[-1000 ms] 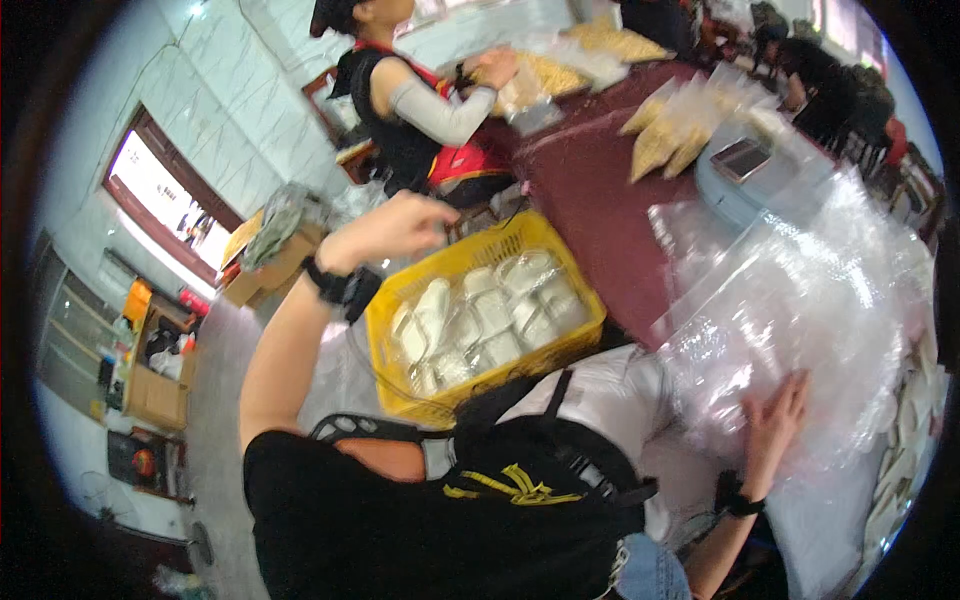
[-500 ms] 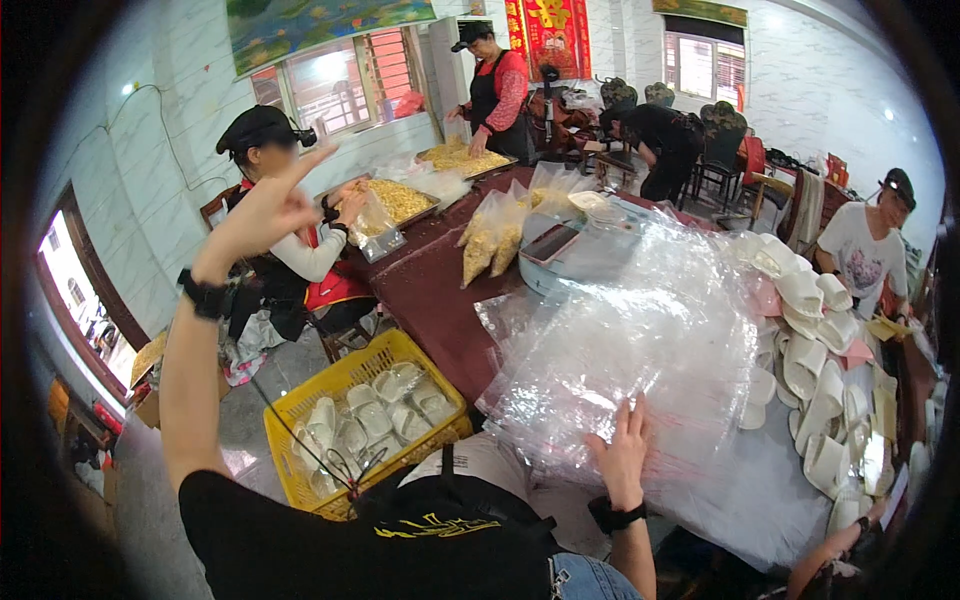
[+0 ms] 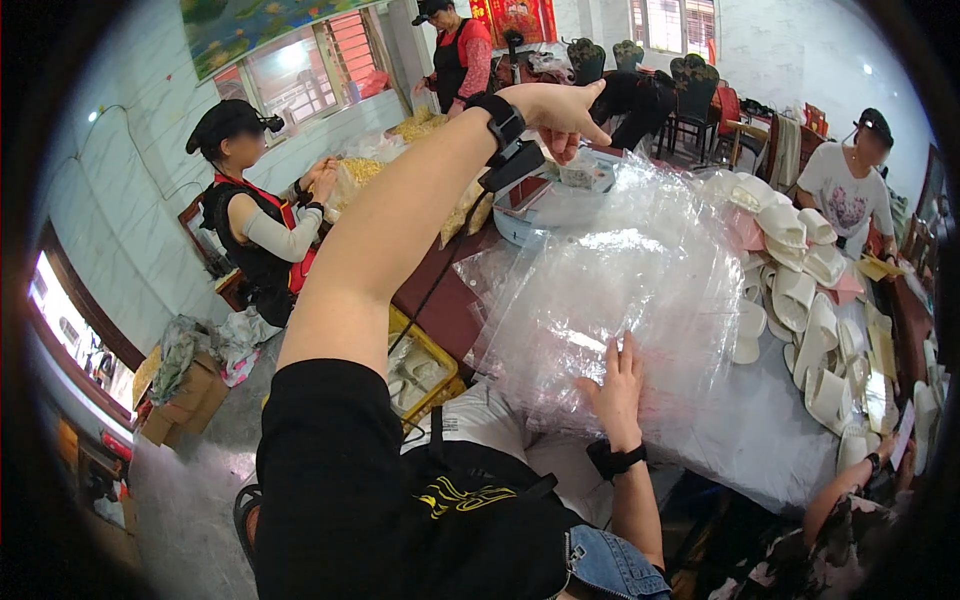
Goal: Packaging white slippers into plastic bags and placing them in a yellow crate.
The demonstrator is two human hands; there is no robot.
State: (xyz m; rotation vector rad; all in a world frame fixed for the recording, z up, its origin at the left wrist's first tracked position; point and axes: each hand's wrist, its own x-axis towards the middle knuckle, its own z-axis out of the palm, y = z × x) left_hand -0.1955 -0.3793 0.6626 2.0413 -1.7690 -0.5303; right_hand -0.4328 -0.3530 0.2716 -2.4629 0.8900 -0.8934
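My right hand [image 3: 615,390] lies with its fingers apart on the near edge of a thick stack of clear plastic bags [image 3: 640,290], a dark band on its wrist. Stretched out in the air, my left hand [image 3: 562,112] is above the far side of the table, beyond the stack's far left edge. Its fingers are apart, some bent, and nothing shows in them. Just below it stand a light blue round container [image 3: 515,230] and a small clear box [image 3: 588,175]. White slippers [image 3: 790,290] are heaped right of the bags.
A yellow crate [image 3: 448,390] with wrapped slippers stands beside my lap, partly behind my left arm. One person [image 3: 250,210] sits at the left by yellow pieces in bags; others stand at the back and right. Another person's arm [image 3: 835,495] reaches in at lower right.
My left arm has swung from the raised left side across to the right, over the table's far part. My right hand stays on the bags. The view has turned a little.
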